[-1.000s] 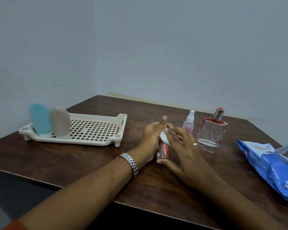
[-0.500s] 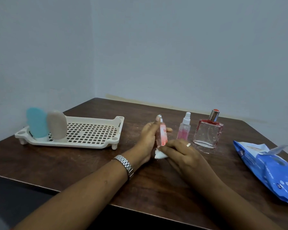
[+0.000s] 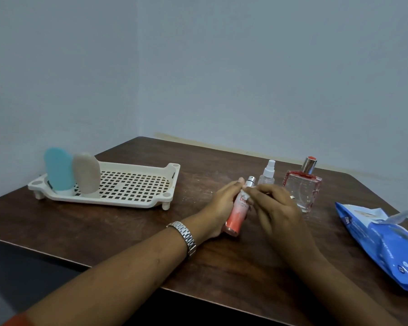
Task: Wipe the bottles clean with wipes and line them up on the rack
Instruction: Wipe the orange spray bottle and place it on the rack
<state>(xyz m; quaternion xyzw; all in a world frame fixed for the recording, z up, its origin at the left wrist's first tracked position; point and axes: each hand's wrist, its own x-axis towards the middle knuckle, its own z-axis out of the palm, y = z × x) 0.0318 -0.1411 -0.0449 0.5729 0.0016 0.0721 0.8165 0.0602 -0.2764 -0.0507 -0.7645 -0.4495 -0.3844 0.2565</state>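
My left hand (image 3: 224, 205) grips a slim orange-pink spray bottle (image 3: 238, 215), tilted, its base near the table. My right hand (image 3: 278, 208) pinches a small white wipe (image 3: 246, 195) against the bottle's upper part; the wipe is mostly hidden by my fingers. Behind my hands stand a small clear spray bottle (image 3: 267, 174) and a square glass perfume bottle (image 3: 303, 188) with a silver cap. On the left, the cream perforated rack (image 3: 132, 184) holds a blue bottle (image 3: 57, 169) and a beige bottle (image 3: 86, 172), upside down, side by side at its left end.
A blue pack of wipes (image 3: 384, 241) lies at the table's right edge, its flap open. The dark wooden table (image 3: 127, 231) sits in a corner between two pale walls. Its near edge runs diagonally under my forearms.
The wipe in my right hand went from the bottle's top down to its base, then back up to the upper part. My left hand kept holding the bottle.
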